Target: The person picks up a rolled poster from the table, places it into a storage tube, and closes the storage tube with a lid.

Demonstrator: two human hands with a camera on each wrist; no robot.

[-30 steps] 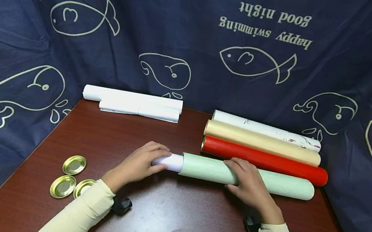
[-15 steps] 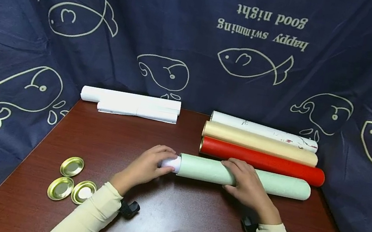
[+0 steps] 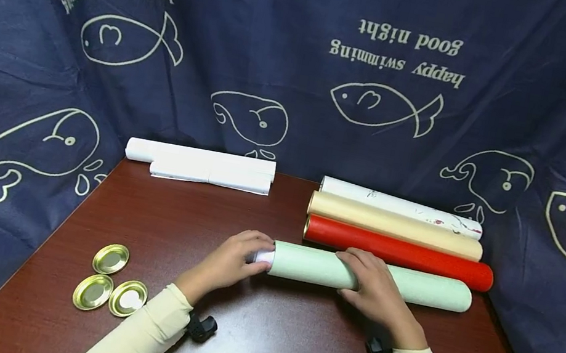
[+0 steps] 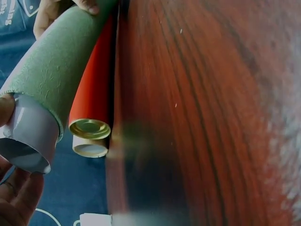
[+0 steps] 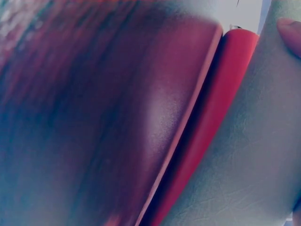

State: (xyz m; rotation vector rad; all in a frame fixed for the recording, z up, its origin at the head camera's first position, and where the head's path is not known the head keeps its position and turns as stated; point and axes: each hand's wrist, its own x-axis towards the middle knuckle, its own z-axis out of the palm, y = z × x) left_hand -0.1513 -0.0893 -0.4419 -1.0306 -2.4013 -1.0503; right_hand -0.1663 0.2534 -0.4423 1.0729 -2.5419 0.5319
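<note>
Pale-green cardboard tube (image 3: 400, 283) lies on the dark wooden tabletop (image 3: 256, 334), just beside a red tube (image 3: 399, 253) — right hand (image 3: 373, 288) wrapped over it. Left hand (image 3: 238, 256) pinches the rolled white paper (image 3: 265, 256) (only its end shows); best pushed straight along the bore while the tube stays pinned.

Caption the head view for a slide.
Left hand holds white paper roll in pale green cardboard tube; right hand grips it.

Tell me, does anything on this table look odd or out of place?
Mostly tidy. One oddity: a white paper roll sticks out of the left end of the green tube, where the left hand grips it; the right hand holds the tube. Three gold lids lie loose near the table's left edge.
</note>
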